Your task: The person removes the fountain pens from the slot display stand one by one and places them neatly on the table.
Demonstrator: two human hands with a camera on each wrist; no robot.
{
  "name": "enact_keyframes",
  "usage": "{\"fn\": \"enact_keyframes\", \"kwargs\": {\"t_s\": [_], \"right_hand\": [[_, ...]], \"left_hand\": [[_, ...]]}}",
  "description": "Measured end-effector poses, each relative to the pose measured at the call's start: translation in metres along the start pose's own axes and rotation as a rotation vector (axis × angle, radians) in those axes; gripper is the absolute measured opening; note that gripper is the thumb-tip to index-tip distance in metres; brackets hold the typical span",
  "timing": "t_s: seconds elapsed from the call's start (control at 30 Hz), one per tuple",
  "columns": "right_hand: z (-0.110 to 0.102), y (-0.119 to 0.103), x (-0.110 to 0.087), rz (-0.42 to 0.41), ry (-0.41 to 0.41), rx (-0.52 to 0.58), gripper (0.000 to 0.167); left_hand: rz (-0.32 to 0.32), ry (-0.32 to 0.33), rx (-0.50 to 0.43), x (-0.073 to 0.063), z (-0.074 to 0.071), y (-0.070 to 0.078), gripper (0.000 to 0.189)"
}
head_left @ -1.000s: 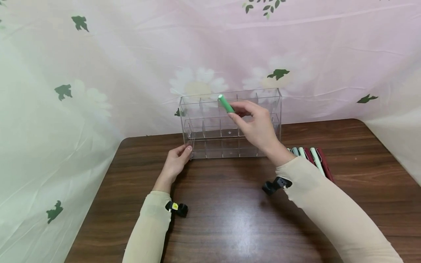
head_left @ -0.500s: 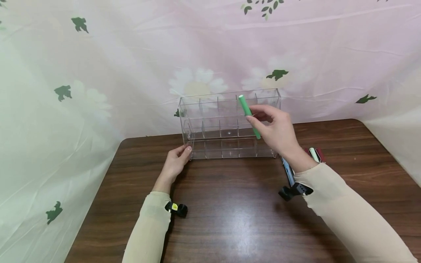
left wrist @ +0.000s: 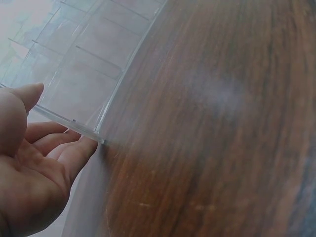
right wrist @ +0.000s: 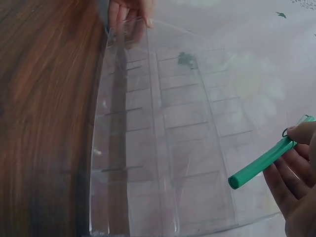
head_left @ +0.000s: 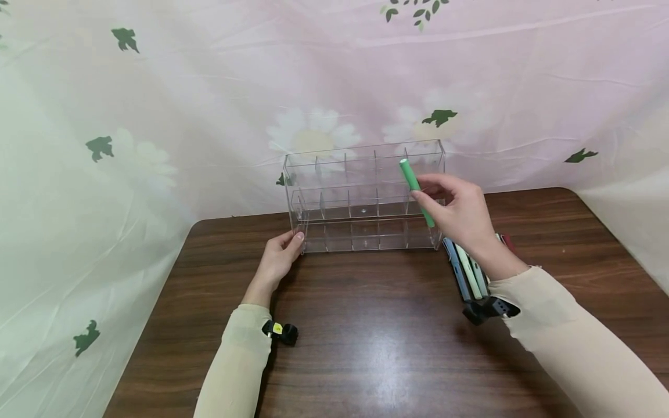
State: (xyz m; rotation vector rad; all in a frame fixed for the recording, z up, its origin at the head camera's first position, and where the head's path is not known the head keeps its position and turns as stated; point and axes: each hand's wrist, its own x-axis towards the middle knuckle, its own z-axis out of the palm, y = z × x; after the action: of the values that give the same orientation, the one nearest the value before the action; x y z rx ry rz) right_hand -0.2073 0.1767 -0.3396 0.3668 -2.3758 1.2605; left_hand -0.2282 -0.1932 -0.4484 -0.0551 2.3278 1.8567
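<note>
A clear acrylic organizer (head_left: 366,200) with tiered rows of compartments stands on the table against the backdrop. My left hand (head_left: 279,258) holds its lower left side, thumb toward the front edge; in the left wrist view, fingers (left wrist: 74,150) touch the clear side's edge. Between thumb and fingers, my right hand (head_left: 462,212) pinches a green pen (head_left: 410,176), tilted in front of the organizer's right part. The right wrist view shows the pen's end (right wrist: 259,165) apart from the compartments, with its clip near the thumb.
Several pens (head_left: 465,270), blue, pale green and others, lie side by side to the right of the organizer, partly hidden by my right forearm. One dark red pen (head_left: 508,244) shows past the wrist. A floral cloth (head_left: 235,116) hangs behind the brown table (head_left: 355,337).
My right hand has moved right and slightly down with the green pen, from the organizer's middle to its right end. The left hand stays in place on the organizer.
</note>
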Motion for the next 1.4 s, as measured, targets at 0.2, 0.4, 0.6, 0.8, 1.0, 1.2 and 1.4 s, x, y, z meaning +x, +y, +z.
{"fn": "enact_keyframes", "kwargs": {"t_s": [0.2, 0.4, 0.6, 0.8, 1.0, 1.2, 1.4], "right_hand": [[-0.008, 0.011, -0.008, -0.003, 0.02, -0.024, 0.027], [-0.019, 0.021, -0.017, 0.035, 0.031, -0.025, 0.026], [-0.03, 0.031, -0.028, 0.107, 0.007, -0.03, 0.029], [-0.041, 0.04, -0.038, 0.132, -0.005, -0.053, 0.03], [-0.051, 0.05, -0.046, 0.17, -0.006, -0.102, 0.03], [-0.058, 0.061, -0.058, 0.206, -0.036, -0.153, 0.032], [-0.065, 0.07, -0.068, 0.227, -0.063, -0.175, 0.034]], "left_hand": [[-0.004, -0.004, -0.007, 0.0, 0.0, 0.0, 0.056], [0.004, -0.007, -0.004, 0.0, 0.0, 0.0, 0.056], [0.007, -0.011, 0.002, -0.001, 0.0, 0.002, 0.057], [0.003, -0.013, -0.009, -0.002, 0.0, 0.002, 0.057], [0.007, -0.012, -0.008, -0.001, 0.0, 0.001, 0.057], [0.008, -0.016, -0.012, 0.0, -0.001, 0.0, 0.057], [0.007, -0.013, -0.001, 0.0, -0.002, -0.001, 0.058]]}}
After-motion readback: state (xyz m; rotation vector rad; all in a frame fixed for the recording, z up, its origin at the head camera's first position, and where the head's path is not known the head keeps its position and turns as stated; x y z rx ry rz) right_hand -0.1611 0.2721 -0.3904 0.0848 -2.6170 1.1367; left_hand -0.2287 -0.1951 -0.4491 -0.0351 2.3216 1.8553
